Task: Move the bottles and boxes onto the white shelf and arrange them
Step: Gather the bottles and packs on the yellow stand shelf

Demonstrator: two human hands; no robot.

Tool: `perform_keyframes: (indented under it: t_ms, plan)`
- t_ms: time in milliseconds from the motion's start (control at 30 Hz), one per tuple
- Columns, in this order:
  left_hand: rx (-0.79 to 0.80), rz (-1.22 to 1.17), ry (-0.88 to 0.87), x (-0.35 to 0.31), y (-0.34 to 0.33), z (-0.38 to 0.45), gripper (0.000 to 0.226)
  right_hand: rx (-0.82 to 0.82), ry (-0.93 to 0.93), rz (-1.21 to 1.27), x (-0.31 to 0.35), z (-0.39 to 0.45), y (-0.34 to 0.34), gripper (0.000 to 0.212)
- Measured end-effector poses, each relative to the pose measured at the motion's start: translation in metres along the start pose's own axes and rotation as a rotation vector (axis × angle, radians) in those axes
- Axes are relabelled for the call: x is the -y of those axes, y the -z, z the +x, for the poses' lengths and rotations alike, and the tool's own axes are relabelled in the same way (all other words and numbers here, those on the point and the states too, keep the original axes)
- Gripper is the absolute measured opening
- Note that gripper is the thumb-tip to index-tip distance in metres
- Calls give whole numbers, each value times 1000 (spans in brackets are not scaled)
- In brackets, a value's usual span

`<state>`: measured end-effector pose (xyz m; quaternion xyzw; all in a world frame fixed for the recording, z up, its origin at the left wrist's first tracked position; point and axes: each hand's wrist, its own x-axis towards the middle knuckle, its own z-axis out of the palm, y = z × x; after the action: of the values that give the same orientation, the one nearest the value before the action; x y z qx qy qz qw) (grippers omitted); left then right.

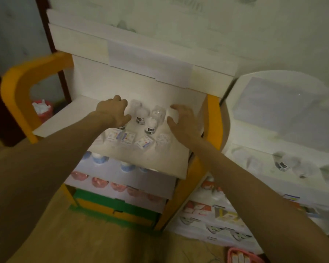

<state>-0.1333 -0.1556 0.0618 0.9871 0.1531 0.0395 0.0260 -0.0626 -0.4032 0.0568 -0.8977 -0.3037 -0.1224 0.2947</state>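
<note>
The white shelf (167, 160) carries two clear bottles (158, 113), two white-capped bottles with dark labels (150, 126) and a row of small boxes (127, 138) near its front. My left hand (112, 112) hovers palm down at the left of the bottle group with its fingers curled. A bottle label shows just under its wrist, and I cannot tell if the hand holds anything. My right hand (181, 118) is at the right of the group, thumb and fingers curved around a white bottle (171, 113).
An orange frame (17, 82) flanks the shelf. Lower tiers hold blue-capped bottles (101, 159) and pink items (100, 182). A second white unit (254, 141) with bottles stands at the right. A pink basket (243, 255) lies on the floor, and a red bin (43, 111) sits behind left.
</note>
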Motion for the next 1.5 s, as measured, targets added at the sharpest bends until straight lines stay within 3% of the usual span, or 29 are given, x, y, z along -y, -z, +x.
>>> perform_keyframes:
  t_ms: [200, 400, 700, 867, 1300, 1500]
  plan:
    - [142, -24, 65, 40, -28, -1, 65, 321, -8, -60, 7, 10, -52, 54]
    - [335, -62, 88, 83, -62, 14, 85, 552, 300, -272, 15, 24, -119, 56]
    - [543, -55, 79, 124, -99, 59, 115, 611, 323, -229, 30, 62, -212, 73]
    - [658, -43, 107, 130, -116, 72, 109, 550, 287, -201, 31, 64, -246, 72]
    - [648, -33, 47, 130, -114, 97, 101, 510, 197, -136, 38, 61, -252, 67]
    - [296, -238, 5, 133, -100, 78, 111, 419, 113, -84, 42, 52, -224, 76]
